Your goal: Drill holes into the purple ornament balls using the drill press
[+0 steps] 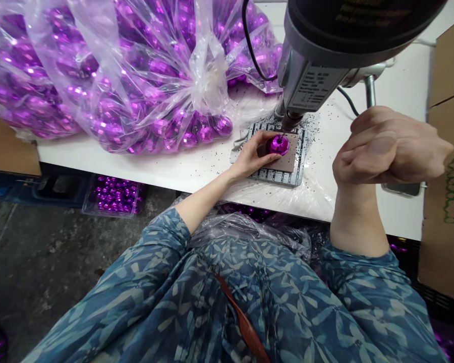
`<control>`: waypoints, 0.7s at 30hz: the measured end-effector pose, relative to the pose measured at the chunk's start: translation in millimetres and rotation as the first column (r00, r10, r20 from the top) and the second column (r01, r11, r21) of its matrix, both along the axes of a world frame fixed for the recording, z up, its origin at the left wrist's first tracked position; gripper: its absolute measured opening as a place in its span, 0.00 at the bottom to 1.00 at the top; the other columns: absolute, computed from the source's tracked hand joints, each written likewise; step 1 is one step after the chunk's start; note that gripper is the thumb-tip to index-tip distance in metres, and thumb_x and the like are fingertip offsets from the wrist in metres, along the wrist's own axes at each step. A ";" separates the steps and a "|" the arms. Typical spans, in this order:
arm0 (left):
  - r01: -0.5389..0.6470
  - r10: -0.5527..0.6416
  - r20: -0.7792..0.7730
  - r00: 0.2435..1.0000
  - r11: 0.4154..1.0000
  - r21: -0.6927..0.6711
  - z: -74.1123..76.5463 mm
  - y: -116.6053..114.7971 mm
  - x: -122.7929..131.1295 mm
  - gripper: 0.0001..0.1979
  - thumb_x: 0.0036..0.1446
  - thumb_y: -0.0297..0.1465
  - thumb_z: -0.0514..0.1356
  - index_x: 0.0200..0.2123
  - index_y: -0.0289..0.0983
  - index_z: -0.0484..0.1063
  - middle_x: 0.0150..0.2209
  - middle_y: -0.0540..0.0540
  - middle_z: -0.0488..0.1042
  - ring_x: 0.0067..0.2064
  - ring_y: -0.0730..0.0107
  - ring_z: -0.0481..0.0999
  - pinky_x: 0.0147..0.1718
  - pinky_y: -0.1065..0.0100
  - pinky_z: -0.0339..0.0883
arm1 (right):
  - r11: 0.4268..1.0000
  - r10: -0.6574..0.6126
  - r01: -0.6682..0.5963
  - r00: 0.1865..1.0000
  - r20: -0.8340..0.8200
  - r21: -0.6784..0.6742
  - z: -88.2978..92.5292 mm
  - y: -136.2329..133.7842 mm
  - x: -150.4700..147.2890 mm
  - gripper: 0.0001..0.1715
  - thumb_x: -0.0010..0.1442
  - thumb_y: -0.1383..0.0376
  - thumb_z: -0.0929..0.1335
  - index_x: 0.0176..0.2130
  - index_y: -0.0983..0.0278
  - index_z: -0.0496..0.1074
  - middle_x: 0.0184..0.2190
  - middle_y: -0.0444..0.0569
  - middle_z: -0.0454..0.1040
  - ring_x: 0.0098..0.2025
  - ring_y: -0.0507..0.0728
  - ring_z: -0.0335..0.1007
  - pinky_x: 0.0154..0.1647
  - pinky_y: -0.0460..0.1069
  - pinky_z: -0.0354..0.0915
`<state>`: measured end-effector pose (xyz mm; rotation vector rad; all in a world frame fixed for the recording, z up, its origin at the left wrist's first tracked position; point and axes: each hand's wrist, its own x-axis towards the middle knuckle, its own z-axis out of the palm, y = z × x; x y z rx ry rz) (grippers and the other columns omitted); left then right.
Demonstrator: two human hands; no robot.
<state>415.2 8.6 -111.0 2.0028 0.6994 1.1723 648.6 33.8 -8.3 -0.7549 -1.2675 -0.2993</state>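
Observation:
A shiny purple faceted ball point(279, 145) sits on a brown board point(288, 162) under the drill press point(306, 80). My left hand point(254, 155) is closed round its left side, thumb in front and fingers behind. The drill's tip meets the top of the ball, though I cannot tell how deep it is. Up at the right, my right hand point(389, 146) is wrapped round the metal feed lever point(370, 92) of the press. Beneath the board lies the slotted metal base point(297, 176), strewn with dark shavings.
Big clear plastic bags point(136, 75) of purple balls fill the table's left and back. A tub point(111, 196) of purple pieces stands below on the left. Cardboard boxes point(448, 151) rise at the right, near a phone-like dark object point(403, 189). A black cable point(249, 45) hangs behind the press.

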 end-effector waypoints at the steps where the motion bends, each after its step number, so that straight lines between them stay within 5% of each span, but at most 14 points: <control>1: -0.003 0.003 0.002 1.000 1.000 -0.005 0.4 0.0 0.1 0.34 0.72 0.56 0.65 0.71 0.45 0.66 0.62 0.39 0.78 0.65 0.50 0.83 0.67 0.42 0.79 | 1.000 -0.004 0.003 1.000 0.019 0.025 -0.2 1.6 0.1 0.54 0.70 0.31 0.48 0.19 0.73 0.31 0.15 0.50 0.25 0.19 0.35 0.32 0.26 0.40 0.46; 7: -0.006 0.006 0.006 1.000 0.999 -0.036 0.1 -0.3 -0.1 0.34 0.72 0.56 0.66 0.70 0.44 0.67 0.63 0.38 0.78 0.65 0.51 0.82 0.67 0.45 0.79 | 0.995 -0.064 0.055 0.991 0.115 0.079 -7.7 6.9 3.5 0.50 0.73 0.36 0.49 0.21 0.73 0.31 0.15 0.49 0.27 0.21 0.34 0.28 0.27 0.40 0.47; 13: -0.006 0.007 0.022 1.000 0.999 -0.034 -1.2 1.4 1.3 0.33 0.71 0.55 0.68 0.69 0.43 0.69 0.63 0.38 0.79 0.64 0.52 0.83 0.66 0.46 0.80 | 0.990 -0.004 -0.021 0.985 0.172 0.141 -7.7 10.3 0.3 0.53 0.70 0.34 0.59 0.21 0.76 0.40 0.14 0.44 0.30 0.20 0.32 0.31 0.28 0.32 0.49; 17: -0.019 0.022 0.030 0.999 0.996 -0.089 2.1 1.2 1.9 0.34 0.69 0.54 0.70 0.66 0.41 0.70 0.62 0.37 0.80 0.63 0.53 0.84 0.67 0.48 0.80 | 0.996 0.052 -0.059 0.994 0.099 0.067 21.5 -3.2 -12.3 0.48 0.74 0.40 0.55 0.19 0.71 0.32 0.14 0.47 0.27 0.17 0.35 0.30 0.23 0.38 0.45; 21: 0.009 -0.007 0.020 1.000 0.997 -0.073 2.8 1.8 1.1 0.33 0.71 0.54 0.69 0.68 0.41 0.69 0.63 0.36 0.79 0.65 0.52 0.83 0.68 0.46 0.78 | 0.994 0.080 -0.082 0.996 -0.033 -0.066 79.8 -30.3 -25.9 0.47 0.73 0.39 0.54 0.20 0.71 0.39 0.17 0.48 0.33 0.20 0.34 0.40 0.25 0.39 0.45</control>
